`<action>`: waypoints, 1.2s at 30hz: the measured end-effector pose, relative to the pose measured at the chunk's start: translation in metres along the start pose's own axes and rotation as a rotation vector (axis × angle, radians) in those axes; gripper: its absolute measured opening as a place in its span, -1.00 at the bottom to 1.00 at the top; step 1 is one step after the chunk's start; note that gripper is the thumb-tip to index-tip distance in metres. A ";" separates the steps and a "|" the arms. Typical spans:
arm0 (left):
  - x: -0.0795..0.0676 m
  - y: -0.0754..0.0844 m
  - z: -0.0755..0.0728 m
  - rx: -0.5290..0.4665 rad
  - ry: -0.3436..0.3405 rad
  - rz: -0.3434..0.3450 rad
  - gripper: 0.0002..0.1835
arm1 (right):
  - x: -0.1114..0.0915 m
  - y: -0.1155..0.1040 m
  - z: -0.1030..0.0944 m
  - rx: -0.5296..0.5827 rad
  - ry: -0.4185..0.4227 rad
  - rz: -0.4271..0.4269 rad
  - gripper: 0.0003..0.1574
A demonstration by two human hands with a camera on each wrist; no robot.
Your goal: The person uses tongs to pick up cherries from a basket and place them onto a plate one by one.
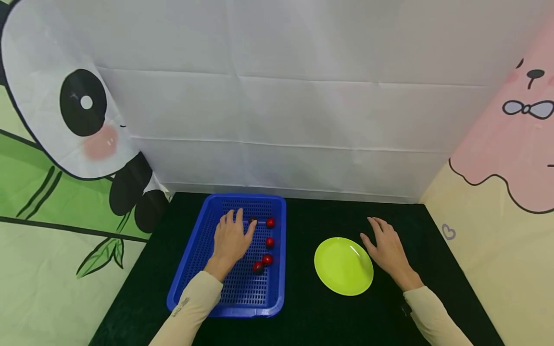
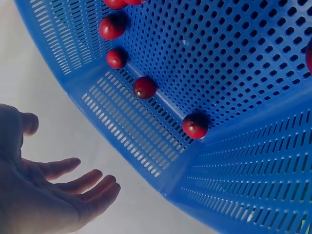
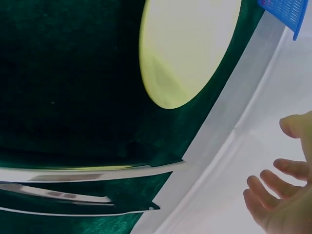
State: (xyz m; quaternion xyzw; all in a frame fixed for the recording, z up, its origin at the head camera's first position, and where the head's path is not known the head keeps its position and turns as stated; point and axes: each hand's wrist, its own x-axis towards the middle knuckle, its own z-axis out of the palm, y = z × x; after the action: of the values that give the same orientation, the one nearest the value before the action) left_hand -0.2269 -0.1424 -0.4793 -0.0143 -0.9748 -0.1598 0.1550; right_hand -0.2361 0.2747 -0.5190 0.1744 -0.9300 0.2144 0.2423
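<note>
A blue perforated plastic basket (image 1: 173,293) stands on the dark green tabletop, left of centre. Several small round red fruits with dark patches lie in it, among them one fruit (image 1: 267,259) at its right side and another fruit (image 2: 195,126) in a corner. My left hand (image 1: 231,240) hovers over the basket, fingers spread and holding nothing; the left wrist view shows the same loose fingers. To the right lies a round yellow-green plate (image 1: 344,266) with nothing on it. Beside its upper right edge is my right hand (image 1: 387,247), fingers relaxed and gripping nothing.
The dark green table (image 1: 303,298) ends at a white cloth wall (image 1: 303,120) behind it. Printed cloths with cartoon animals hang left and right. In the right wrist view, shiny curved strips (image 3: 87,174) cross the lower left; their kind is unclear.
</note>
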 end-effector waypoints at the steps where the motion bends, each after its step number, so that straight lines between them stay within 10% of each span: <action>1: -0.001 -0.001 -0.001 -0.001 0.009 -0.005 -0.31 | -0.002 0.001 -0.001 0.007 0.008 0.004 -0.30; 36: -0.035 -0.035 -0.038 -0.177 0.077 -0.201 -0.60 | -0.068 0.027 -0.021 0.024 -0.032 0.273 -0.40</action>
State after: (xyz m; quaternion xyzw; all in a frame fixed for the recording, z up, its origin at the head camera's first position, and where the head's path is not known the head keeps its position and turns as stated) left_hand -0.1850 -0.1871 -0.4670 0.0761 -0.9467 -0.2605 0.1736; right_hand -0.1840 0.3227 -0.5471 0.0524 -0.9463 0.2535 0.1937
